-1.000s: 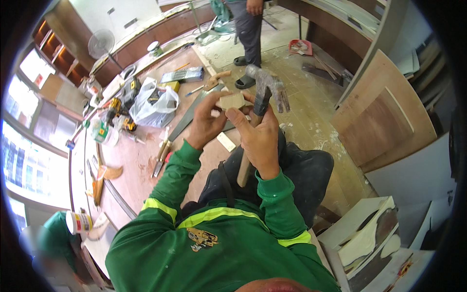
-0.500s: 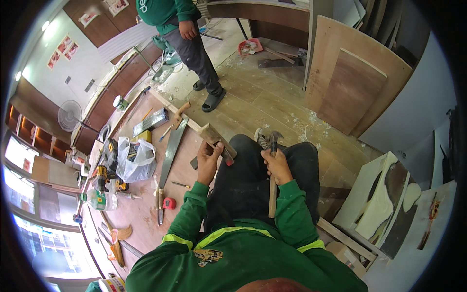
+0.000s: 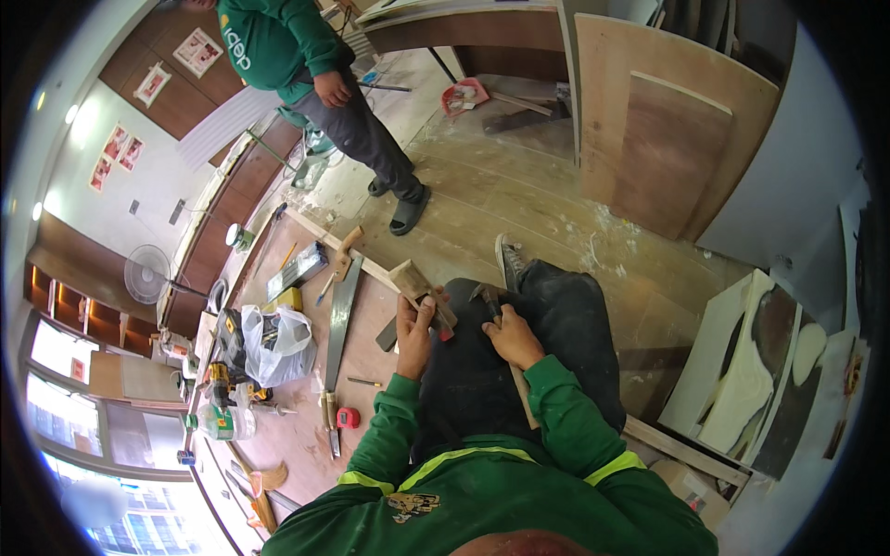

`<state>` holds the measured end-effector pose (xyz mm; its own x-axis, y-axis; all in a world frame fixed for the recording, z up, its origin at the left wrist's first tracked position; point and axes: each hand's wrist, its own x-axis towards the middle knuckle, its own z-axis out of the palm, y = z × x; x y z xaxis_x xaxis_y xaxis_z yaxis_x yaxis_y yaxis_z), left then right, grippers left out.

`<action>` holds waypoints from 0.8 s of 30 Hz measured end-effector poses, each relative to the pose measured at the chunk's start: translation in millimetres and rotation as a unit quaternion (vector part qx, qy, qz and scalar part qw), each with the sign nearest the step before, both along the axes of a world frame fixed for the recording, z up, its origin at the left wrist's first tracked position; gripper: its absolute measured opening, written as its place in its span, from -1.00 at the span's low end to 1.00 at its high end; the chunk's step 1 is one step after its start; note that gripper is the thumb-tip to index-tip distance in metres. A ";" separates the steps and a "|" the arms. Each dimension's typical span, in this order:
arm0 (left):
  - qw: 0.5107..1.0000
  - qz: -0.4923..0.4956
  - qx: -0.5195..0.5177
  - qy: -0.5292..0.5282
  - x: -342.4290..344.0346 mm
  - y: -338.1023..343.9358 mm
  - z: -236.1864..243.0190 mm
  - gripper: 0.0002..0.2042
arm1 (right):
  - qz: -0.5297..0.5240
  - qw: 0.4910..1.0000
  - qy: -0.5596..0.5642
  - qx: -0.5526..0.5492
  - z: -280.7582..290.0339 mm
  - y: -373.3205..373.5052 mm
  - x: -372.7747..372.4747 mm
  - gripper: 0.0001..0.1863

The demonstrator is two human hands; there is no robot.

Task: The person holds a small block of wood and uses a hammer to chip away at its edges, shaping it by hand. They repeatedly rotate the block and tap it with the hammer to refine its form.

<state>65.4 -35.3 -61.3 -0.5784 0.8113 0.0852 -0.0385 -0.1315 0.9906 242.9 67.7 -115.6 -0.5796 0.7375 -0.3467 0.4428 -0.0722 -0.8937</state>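
Note:
My left hand [image 3: 414, 341] is closed around a wooden hand plane [image 3: 408, 277], which is tilted beside my left knee; one end of it looks reddish. In my right hand [image 3: 515, 339] is a hammer [image 3: 524, 397], gripped high on its wooden handle. Its metal head points toward the plane but stays apart from it. A dark flat piece [image 3: 386, 335] shows next to my left fingers. On the work surface to the left lie a hand saw [image 3: 341, 310], a red tape measure [image 3: 348, 419], a short thin rod [image 3: 364, 382] and a wooden-handled blade [image 3: 332, 432].
Farther left are a white plastic bag [image 3: 280, 350], a drill [image 3: 220, 382], a clear bottle [image 3: 222, 422] and a brush [image 3: 272, 477]. Another person [image 3: 348, 130] stands ahead, arms lowered. Wooden panels [image 3: 672, 139] lean at the right, above a pale box-like unit [image 3: 728, 366].
The hammer has tilted, its head swinging left toward the plane and its handle end moving right. My left hand keeps the plane. The whole view has shifted slightly.

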 end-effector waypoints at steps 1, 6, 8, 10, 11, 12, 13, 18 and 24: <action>1.000 -0.002 -0.002 0.002 1.6 2.8 -1.8 -0.61 | 0.006 1.000 -0.008 -0.003 0.6 1.1 2.4 -0.42; 0.998 -0.022 -0.025 -0.047 -23.2 23.5 -10.3 -0.68 | 0.006 1.000 -0.005 0.001 3.5 0.9 6.1 -0.44; 0.992 -0.028 -0.008 -0.126 -31.9 38.0 -7.8 -0.69 | 0.008 1.000 -0.015 0.008 3.1 2.2 6.2 -0.44; 0.973 -0.009 0.006 -0.233 -36.6 49.2 -12.4 -0.63 | 0.015 1.000 -0.022 0.009 8.5 4.9 5.6 -0.43; 0.960 -0.013 0.007 -0.280 -42.4 53.1 -17.0 -0.61 | 0.022 0.999 -0.025 0.006 14.0 5.8 6.1 -0.42; 0.945 -0.016 0.009 -0.326 -48.1 55.0 -20.8 -0.59 | 0.031 0.999 -0.027 0.003 20.1 6.3 6.0 -0.40; 0.939 -0.025 0.017 -0.343 -44.7 58.2 -21.0 -0.56 | 0.029 0.999 -0.027 0.004 24.8 6.8 6.8 -0.39; 0.815 -0.174 0.194 -0.518 -20.0 51.2 -7.9 -0.54 | 0.062 0.996 -0.015 0.059 38.0 -2.3 5.0 -0.36; 0.838 -0.248 0.085 -0.478 -9.9 32.5 22.6 -0.45 | 0.230 0.962 -0.021 0.143 56.5 -35.1 6.6 -0.34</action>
